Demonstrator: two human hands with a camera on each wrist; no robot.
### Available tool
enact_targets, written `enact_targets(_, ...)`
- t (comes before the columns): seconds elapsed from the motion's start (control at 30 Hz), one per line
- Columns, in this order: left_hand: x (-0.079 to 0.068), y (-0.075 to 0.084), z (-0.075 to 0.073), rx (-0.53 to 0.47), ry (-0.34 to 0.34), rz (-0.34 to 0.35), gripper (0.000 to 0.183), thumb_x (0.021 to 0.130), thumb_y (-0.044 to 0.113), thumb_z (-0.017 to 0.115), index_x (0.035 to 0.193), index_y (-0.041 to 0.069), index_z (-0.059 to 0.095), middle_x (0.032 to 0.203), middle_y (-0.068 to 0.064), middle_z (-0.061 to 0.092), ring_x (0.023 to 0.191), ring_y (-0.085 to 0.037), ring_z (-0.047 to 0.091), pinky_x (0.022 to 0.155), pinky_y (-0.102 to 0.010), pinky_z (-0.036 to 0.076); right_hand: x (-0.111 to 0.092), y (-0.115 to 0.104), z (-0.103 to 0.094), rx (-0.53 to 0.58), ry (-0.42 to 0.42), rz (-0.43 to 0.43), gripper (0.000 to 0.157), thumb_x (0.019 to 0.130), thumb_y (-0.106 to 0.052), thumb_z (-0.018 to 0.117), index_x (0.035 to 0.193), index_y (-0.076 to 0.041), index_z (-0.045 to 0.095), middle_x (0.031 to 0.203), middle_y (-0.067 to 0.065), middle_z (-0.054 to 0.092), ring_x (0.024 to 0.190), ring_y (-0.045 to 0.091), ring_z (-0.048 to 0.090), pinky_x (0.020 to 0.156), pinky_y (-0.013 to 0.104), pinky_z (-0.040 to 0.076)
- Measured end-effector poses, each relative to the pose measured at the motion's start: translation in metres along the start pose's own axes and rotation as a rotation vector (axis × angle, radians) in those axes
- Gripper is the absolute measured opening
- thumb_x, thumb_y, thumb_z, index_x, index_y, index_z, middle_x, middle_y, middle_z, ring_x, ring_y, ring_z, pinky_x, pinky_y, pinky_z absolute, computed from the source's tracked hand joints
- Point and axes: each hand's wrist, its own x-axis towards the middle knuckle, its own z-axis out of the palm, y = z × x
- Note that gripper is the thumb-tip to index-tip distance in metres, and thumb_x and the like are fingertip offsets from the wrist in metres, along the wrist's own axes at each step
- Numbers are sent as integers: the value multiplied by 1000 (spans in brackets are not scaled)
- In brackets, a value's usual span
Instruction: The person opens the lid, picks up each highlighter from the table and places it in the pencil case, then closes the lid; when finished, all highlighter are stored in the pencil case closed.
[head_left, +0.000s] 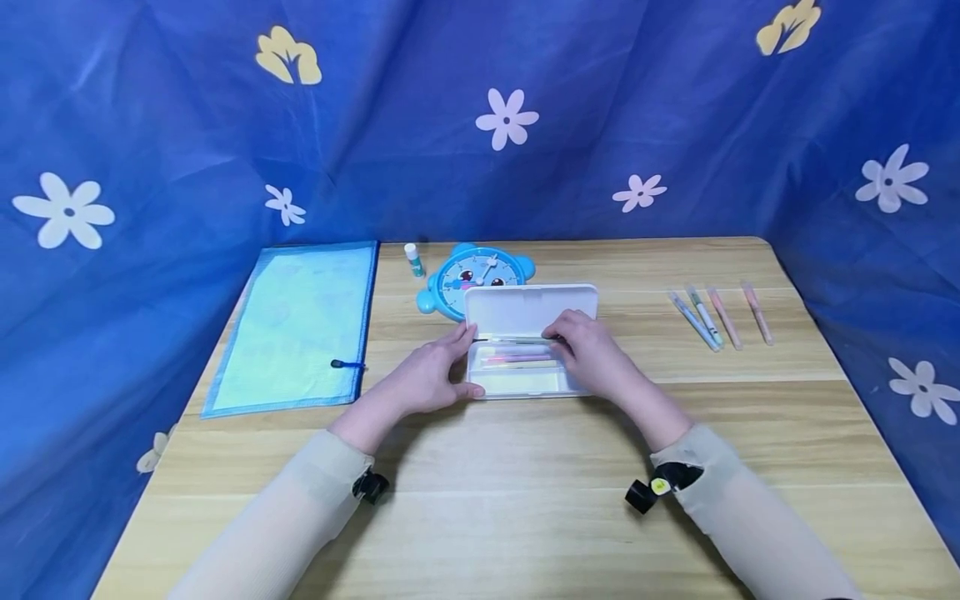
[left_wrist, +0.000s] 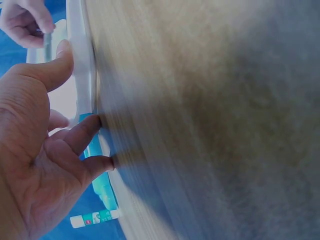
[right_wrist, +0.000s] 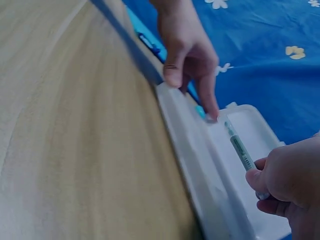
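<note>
An open white pencil case (head_left: 531, 310) stands mid-table with its lid raised at the back; several slim markers (head_left: 517, 358), pink and yellow among them, lie inside. My left hand (head_left: 429, 373) grips the case's left end, thumb at the near corner and a finger at the far one, as the right wrist view shows. Over the right part of the case, my right hand (head_left: 592, 354) pinches a pale green marker (right_wrist: 242, 151) between thumb and fingers. The marker points left along the hinge side of the tray. Part of its rear end is hidden by the fingers.
Behind the case sits a blue animal-faced toy clock (head_left: 453, 279), with a glue stick (head_left: 414, 260) beside it. A light blue zip folder (head_left: 300, 325) lies at the left. Several markers (head_left: 723, 318) lie at the right. Blue flowered cloth (head_left: 420, 125) hangs around the table.
</note>
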Motion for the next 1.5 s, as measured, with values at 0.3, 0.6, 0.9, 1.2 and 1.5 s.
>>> enact_targets(0.3, 2, 0, 1, -2, 11, 4, 108, 90, 49, 84, 168, 10, 20, 173, -16, 16, 153, -42, 30, 125, -53, 28, 3, 1, 17, -79, -33, -18, 15, 99, 4, 69, 111, 1, 77, 104, 8, 69, 105, 27, 63, 96, 42, 55)
enact_targets(0.6, 2, -1, 1, -4, 12, 10, 108, 90, 49, 84, 168, 10, 20, 173, -16, 16, 153, -43, 31, 125, -53, 28, 2, -1, 24, -164, -59, -57, 25, 95, 10, 67, 115, 0, 81, 101, 8, 64, 99, 26, 60, 90, 41, 56)
enact_targets(0.9, 0, -1, 1, -11, 11, 4, 108, 90, 49, 84, 168, 11, 20, 173, -15, 16, 153, -43, 31, 124, -54, 28, 1, -2, 24, -151, -102, -16, 28, 96, 11, 66, 118, 0, 79, 103, 9, 67, 101, 25, 62, 92, 40, 57)
enact_targets(1.2, 1, -1, 1, -10, 11, 1, 108, 90, 49, 84, 169, 11, 20, 173, -14, 16, 153, -43, 30, 125, -54, 27, -1, -2, 21, -137, -90, -6, 20, 98, 6, 68, 113, 0, 80, 103, 8, 67, 101, 25, 63, 92, 40, 58)
enact_targets(1.5, 2, -1, 2, -11, 12, 7, 108, 90, 48, 84, 168, 10, 20, 173, -15, 16, 154, -42, 30, 125, -52, 27, -10, -3, 5, -56, -31, -23, 15, 98, 2, 72, 111, 2, 79, 103, 8, 68, 103, 28, 63, 93, 43, 57)
